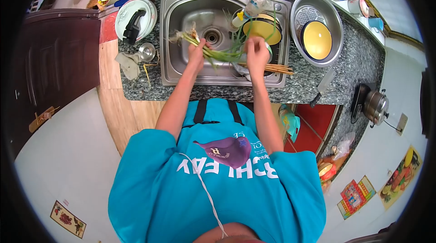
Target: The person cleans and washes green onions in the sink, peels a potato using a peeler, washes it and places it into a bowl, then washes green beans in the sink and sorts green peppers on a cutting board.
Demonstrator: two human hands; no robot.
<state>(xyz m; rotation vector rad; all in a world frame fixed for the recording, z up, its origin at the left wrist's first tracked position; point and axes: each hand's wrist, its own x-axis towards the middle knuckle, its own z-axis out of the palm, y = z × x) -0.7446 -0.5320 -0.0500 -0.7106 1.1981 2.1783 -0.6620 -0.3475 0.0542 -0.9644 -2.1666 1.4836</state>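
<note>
My left hand [196,55] is closed around a bunch of green onions [219,55] over the steel sink [181,72], with the white root ends sticking out to its left. At the right side of the bunch, my right hand [257,54] has its fingers pressed together near the long green leaves; what lies between the fingertips is too small to tell. Behind my right hand, a yellow bowl [263,30] rests at the sink's right side. Wooden chopsticks [278,68] lie beside my right wrist, partly hidden by it.
A steel basin [334,15] holding a yellow bowl [317,40] stands right of the sink. A knife [323,86] lies near the counter's front edge. Plates [147,18], a small metal cup [146,52] and a cloth [128,65] are on the left. A pot [376,106] stands far right.
</note>
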